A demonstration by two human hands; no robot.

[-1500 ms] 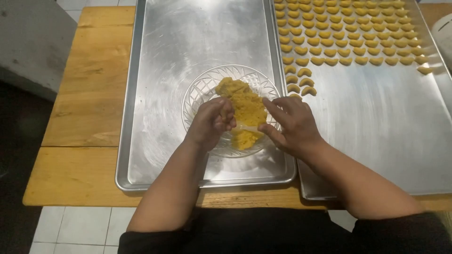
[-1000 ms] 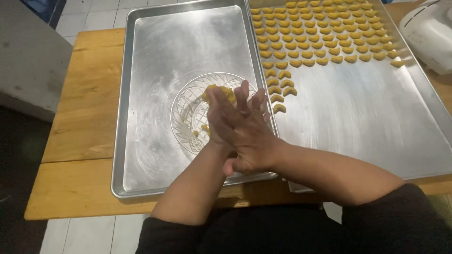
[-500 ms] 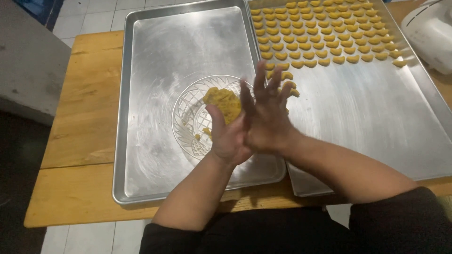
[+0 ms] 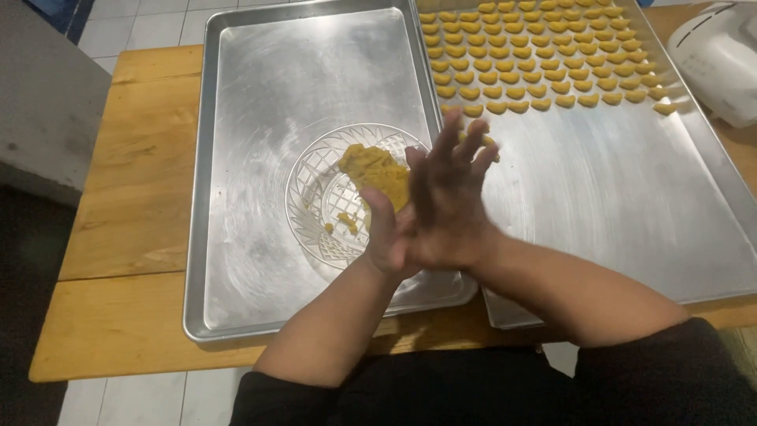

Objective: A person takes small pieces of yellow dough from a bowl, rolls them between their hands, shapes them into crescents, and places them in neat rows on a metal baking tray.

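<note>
Both forearms reach forward and meet, palms pressed flat together. The right hand (image 4: 449,205) lies over the left hand (image 4: 384,237), its fingers (image 4: 461,146) spread, straight and slightly blurred.

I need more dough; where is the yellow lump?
The yellow dough lump sits in the clear glass bowl on the left metal tray, just beyond the pressed hands.

Right hand (image 4: 451,201) blurred, covering left palm (image 4: 384,237); anything pressed between palms hidden. Bowl (image 4: 315,189) rim partly behind hands. Right tray (image 4: 615,189) and white appliance (image 4: 721,63) cut off by frame edge
</note>
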